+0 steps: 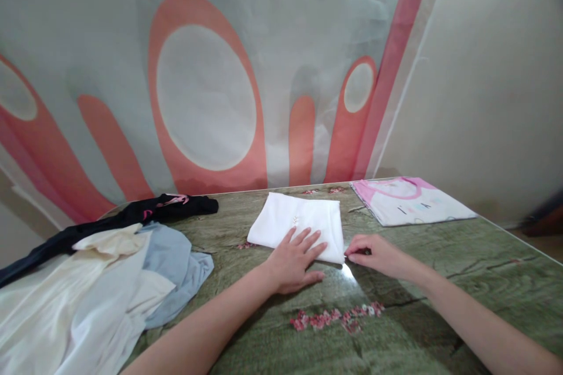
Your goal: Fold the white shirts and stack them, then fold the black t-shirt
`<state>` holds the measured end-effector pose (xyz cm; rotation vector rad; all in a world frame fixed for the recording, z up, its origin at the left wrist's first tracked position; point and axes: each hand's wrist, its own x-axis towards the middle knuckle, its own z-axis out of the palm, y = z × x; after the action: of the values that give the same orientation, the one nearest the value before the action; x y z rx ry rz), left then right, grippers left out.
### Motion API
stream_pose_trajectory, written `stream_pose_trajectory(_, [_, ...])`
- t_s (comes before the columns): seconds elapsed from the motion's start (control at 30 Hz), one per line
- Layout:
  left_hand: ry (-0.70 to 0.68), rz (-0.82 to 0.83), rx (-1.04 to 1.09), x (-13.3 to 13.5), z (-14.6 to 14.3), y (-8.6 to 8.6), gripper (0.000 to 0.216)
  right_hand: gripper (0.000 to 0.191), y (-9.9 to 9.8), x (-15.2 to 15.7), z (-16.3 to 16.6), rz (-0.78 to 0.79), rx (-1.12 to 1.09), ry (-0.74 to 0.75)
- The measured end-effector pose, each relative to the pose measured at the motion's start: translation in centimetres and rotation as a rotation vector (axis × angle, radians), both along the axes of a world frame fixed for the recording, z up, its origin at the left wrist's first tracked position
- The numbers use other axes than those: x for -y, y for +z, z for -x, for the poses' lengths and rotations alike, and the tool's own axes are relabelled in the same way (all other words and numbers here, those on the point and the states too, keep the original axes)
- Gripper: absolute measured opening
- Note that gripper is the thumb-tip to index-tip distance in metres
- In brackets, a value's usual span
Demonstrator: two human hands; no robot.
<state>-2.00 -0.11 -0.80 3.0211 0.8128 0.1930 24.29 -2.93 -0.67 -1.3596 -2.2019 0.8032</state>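
Observation:
A folded white garment [303, 214] lies flat on the table in front of me, with a small pale decoration near its middle. My left hand [297, 261] rests on its near edge, fingers spread and palm down. At the garment's near right corner, my right hand [372, 253] has thumb and forefinger pinched together on the cloth edge. The other fingers of that hand are curled in.
Loose clothes, cream [79, 299], grey-blue [176, 272] and black [185, 205], are heaped at the left. A folded pink and white shirt [413, 202] lies at the back right. The green-brown table [246, 328] has a printed blossom pattern and meets a decorated wall behind.

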Motion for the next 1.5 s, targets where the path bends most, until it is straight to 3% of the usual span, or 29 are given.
stream_pose_trajectory(0.3, [-0.054,0.019,-0.001,-1.0,1.0,0.6,0.054,0.017,0.1,1.0,1.8,-0.069,0.032,0.063])
stream_pose_trajectory(0.5, [-0.044,-0.015,-0.012,-2.0,2.1,1.0,0.051,0.016,-1.1,1.1,2.1,-0.165,-0.008,0.075])
stream_pose_trajectory(0.67, [-0.07,-0.027,0.012,-0.9,1.1,1.2,0.053,0.017,-2.1,1.0,2.4,-0.256,0.009,0.019])
stream_pose_trajectory(0.93, [-0.091,0.081,0.013,0.2,0.3,0.4,0.059,0.022,-2.0,1.5,3.3,-0.331,0.062,0.0])
stream_pose_trajectory(1.17, [-0.099,0.08,0.018,0.1,0.3,0.4,0.059,0.014,-2.0,1.3,4.1,-0.319,0.026,0.001])
stream_pose_trajectory(1.37, [-0.096,0.062,0.01,0.1,0.2,0.4,0.06,0.011,-2.2,0.9,4.9,-0.218,-0.074,-0.08])
stream_pose_trajectory(1.5, [-0.1,0.069,0.01,0.1,0.2,0.4,0.06,0.009,-2.2,0.8,5.3,-0.232,-0.101,-0.119])
